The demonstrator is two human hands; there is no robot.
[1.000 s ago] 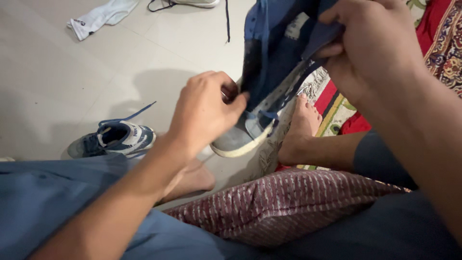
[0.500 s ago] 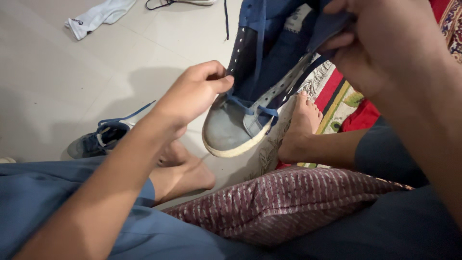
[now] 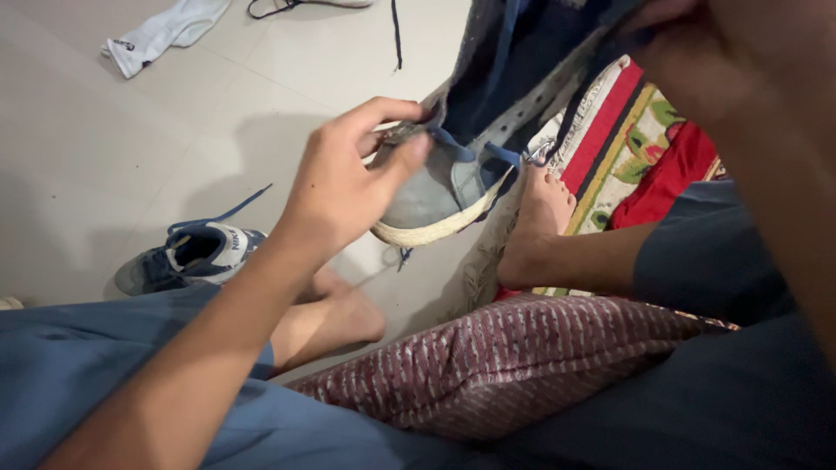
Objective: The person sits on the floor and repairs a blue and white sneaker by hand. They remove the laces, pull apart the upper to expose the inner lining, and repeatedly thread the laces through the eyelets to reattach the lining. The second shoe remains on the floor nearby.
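Above the person's bare foot (image 3: 540, 222), the grey-and-blue sneaker (image 3: 440, 196) hangs in the air with its rounded toe pointing down and toward the wearer; its long axis climbs from that toe up and to the right, toward the top edge of the view. The left hand (image 3: 344, 183) is the nearer one to the toe: it sits just left of the sneaker, and its grip is pinched, thumb and forefinger closed on the blue lace (image 3: 453, 148) where it crosses the lowest eyelets. The right hand (image 3: 740, 78) is up at the sneaker's far, upper end, blurred and partly cut off; it seems to clasp the collar, though I cannot tell for sure. Left of the held sneaker and lower, well apart, the second sneaker (image 3: 187, 257) lies on the tiled floor (image 3: 104, 148). A white sock (image 3: 170, 26) lies farther off on the floor.
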